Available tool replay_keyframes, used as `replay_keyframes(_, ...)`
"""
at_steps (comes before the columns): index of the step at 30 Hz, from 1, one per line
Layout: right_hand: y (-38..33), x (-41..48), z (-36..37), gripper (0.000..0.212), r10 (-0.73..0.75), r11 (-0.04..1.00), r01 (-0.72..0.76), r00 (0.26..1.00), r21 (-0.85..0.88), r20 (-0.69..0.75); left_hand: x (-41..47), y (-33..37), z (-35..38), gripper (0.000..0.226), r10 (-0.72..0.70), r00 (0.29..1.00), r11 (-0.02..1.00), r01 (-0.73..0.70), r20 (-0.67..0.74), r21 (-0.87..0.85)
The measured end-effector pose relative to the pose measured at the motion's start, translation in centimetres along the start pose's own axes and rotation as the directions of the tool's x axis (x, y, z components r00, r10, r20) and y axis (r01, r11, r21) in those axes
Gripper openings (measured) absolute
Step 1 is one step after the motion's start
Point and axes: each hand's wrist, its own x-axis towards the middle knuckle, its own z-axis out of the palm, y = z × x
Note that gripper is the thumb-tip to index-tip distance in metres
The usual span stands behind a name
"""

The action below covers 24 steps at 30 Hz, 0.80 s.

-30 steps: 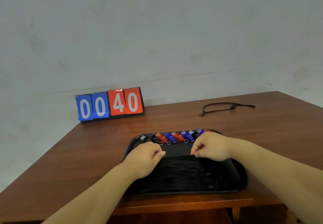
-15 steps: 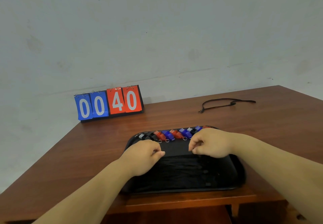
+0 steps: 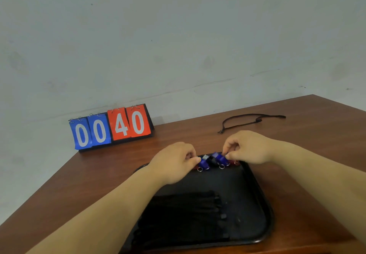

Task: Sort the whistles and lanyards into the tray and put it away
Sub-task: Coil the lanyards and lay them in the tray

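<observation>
Both hands are at the far edge of the tray [image 3: 261,198], working the row of whistles [image 3: 214,159]. The left hand [image 3: 174,162] has thumb and forefinger closed on a blue whistle at the row's left part; the right hand [image 3: 249,147] pinches another blue one further right. Between the two hands the black, blue and red whistles sit crowded together, touching, their key rings pointing toward the person.

The step looks like tidying the row — nudging the whistles into line. To do it well, keep the pinch light and slide each whistle along the tray floor rather than lifting it, so the neighbours do not topple. Work from the hands inward.

Below the wrists, nearer the person, the bundled black lanyards [image 3: 184,216] lie in the tray. One loose lanyard [image 3: 251,122] lies on the table [image 3: 316,134] beyond the right hand, well apart from the tray — it probably needs collecting before the tray goes away.
</observation>
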Motion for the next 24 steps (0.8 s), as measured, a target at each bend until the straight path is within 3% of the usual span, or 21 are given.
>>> replay_keyframes(6, 6.2, 3.7, -1.7, 0.008, 0.125, 0.992, -0.127, 0.982, -0.012, -0.139, 8.2, 2.5, 1.2, 0.039, 0.036, 0.998, 0.999, -0.035, 0.054, -0.011)
replay_keyframes(10, 11.0, 6.5, -3.5, 0.051, 0.252, 0.958, -0.278, 0.937, -0.075, -0.243, 14.3, 4.0, 3.1, 0.058, 0.040, 0.994, 0.999, -0.039, 0.104, -0.003)
replay_keyframes(13, 13.9, 7.5, -3.3, 0.063, 0.299, 0.918, -0.328, 0.942, -0.225, -0.153, 18.4, 4.6, 5.4, 0.071, -0.023, 0.985, 1.000, 0.019, 0.169, 0.021)
replay_keyframes(16, 15.9, 8.1, -3.0, 0.048, 0.300, 0.918, -0.312, 0.950, -0.243, -0.089, 21.6, 4.7, 7.6, 0.076, -0.087, 0.976, 0.990, 0.063, 0.197, 0.124)
replay_keyframes(18, 16.6, 8.4, -3.1, 0.036, 0.252, 0.938, -0.277, 0.958, -0.209, -0.140, 22.8, 4.4, 8.6, 0.065, -0.109, 0.983, 0.987, 0.090, 0.145, 0.130)
replay_keyframes(22, 17.5, 8.3, -2.9, 0.027, 0.225, 0.964, -0.248, 0.951, -0.091, -0.211, 23.9, 3.5, 9.2, 0.014, -0.129, 0.986, 0.991, 0.126, 0.110, 0.035)
replay_keyframes(24, 17.6, 8.2, -2.8, 0.035, 0.212, 0.967, -0.242, 0.939, -0.082, -0.269, 23.9, 3.2, 8.9, 0.014, -0.127, 0.985, 0.992, 0.126, 0.120, 0.021)
